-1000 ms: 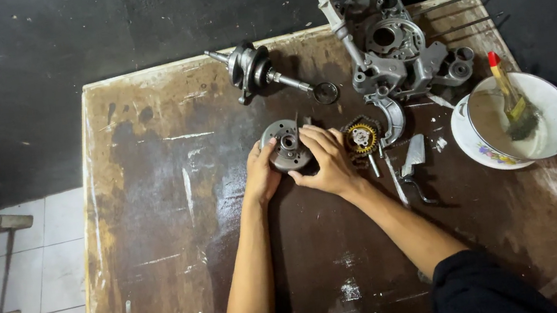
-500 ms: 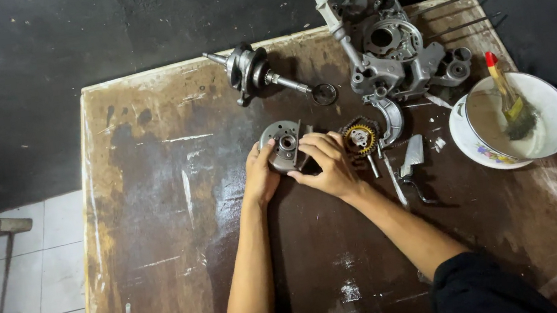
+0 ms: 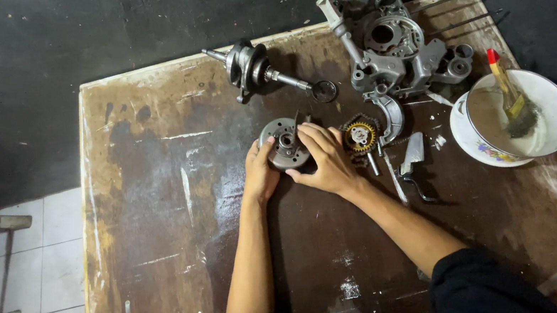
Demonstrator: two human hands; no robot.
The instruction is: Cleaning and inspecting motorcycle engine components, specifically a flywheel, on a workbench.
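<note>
Plainly, both hands, left hand (image 3: pixel 261 173) and right hand (image 3: pixel 326 161), have fingers clamped on the round grey metal flywheel (image 3: pixel 285 142) mid-frame on the stained brown desk (image 3: pixel 159 229); greasy metal could slip, pinching fingertips.

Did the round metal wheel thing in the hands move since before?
No. The round metal part sits between the left hand and right hand, just left of the yellow gear and below the crankshaft, as before.
</note>
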